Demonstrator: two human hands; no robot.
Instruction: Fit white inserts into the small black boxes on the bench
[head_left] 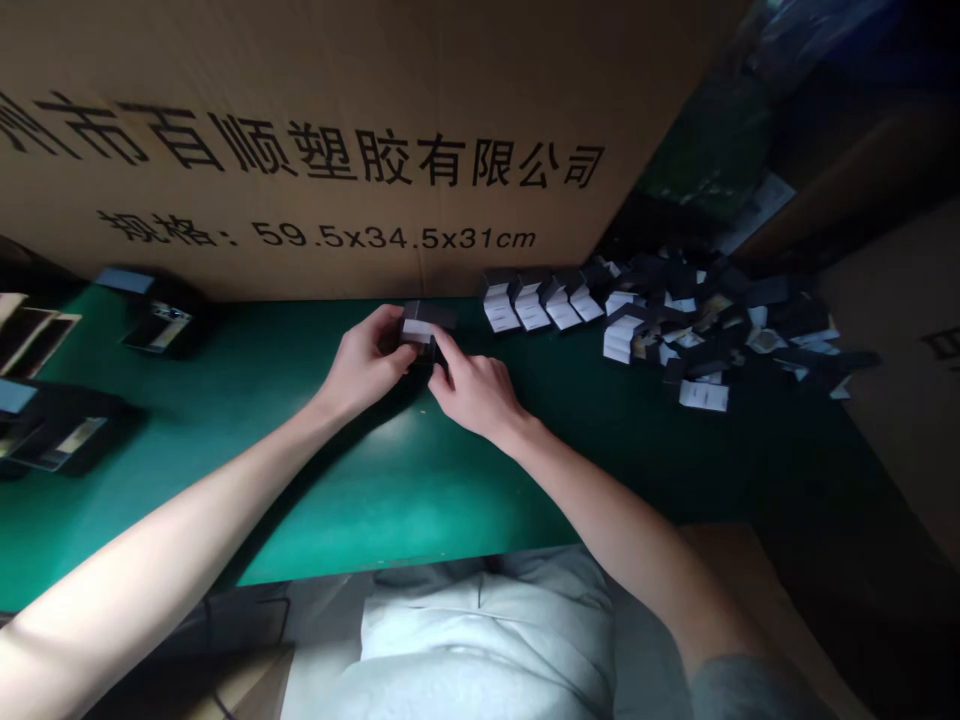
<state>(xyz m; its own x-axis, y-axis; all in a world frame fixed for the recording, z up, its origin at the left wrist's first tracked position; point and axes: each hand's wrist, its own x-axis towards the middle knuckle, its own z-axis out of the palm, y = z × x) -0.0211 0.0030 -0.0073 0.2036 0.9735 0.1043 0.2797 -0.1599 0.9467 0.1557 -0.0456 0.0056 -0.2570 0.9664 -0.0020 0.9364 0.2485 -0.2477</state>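
My left hand grips a small black box with a white panel on its inner side, fingers behind it and thumb in front. From the right, my right hand reaches to the same box, its index finger touching the white panel. The thumb and curled fingers of that hand sit below, close to the box's lower part. The box is held just over the green tabletop. What lies inside it is partly hidden by my fingers.
A big printed cardboard carton stands along the back. Several black boxes with white flaps form a row at right, beside a heap of similar pieces. Larger black boxes stand at left. The table's front edge lies near my lap.
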